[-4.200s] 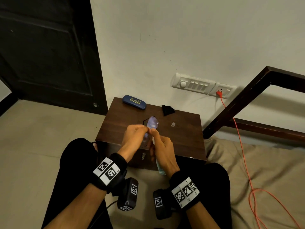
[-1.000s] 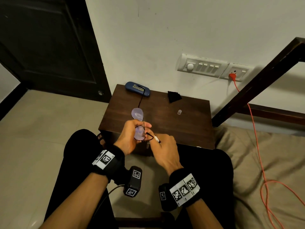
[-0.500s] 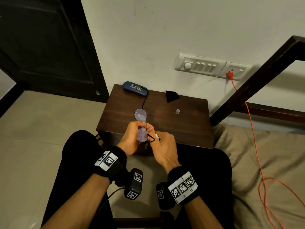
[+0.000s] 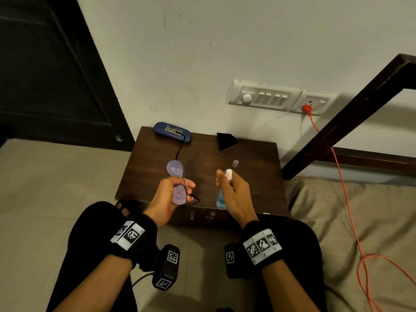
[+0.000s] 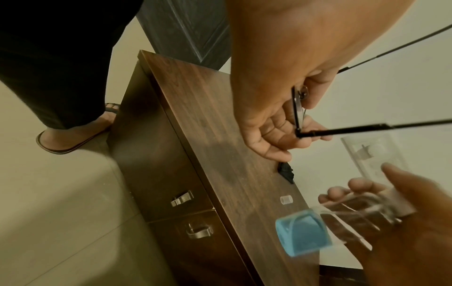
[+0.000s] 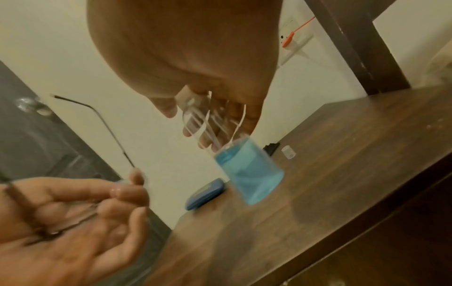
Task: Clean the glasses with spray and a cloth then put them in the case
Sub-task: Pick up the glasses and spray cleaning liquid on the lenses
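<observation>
— Glasses in the left hand, yes? How is it holding them?

— Fingers curled round the frame at the middle, one lilac lens in the palm, the other lens sticking out past the fingertips, away from the person. One thin black arm points on toward the case, the other juts out to the right of the hand.

— And the right hand?

— Wrapped round the spray, a small clear bottle with blue liquid in the bottom and a white nozzle on top. It's held up off the tabletop, just to the right of the glasses, with a gap between the two hands.

— Where's the cloth?

— Beyond the right hand, a crumpled black heap near the tabletop's far edge. Between it and the hand lies a little clear cap.

— The case?

— Blue, lid down, at the far left corner, well beyond the left hand.

— Anything else about?

— An orange cable runs from the wall socket down onto the bed off to the right.
</observation>
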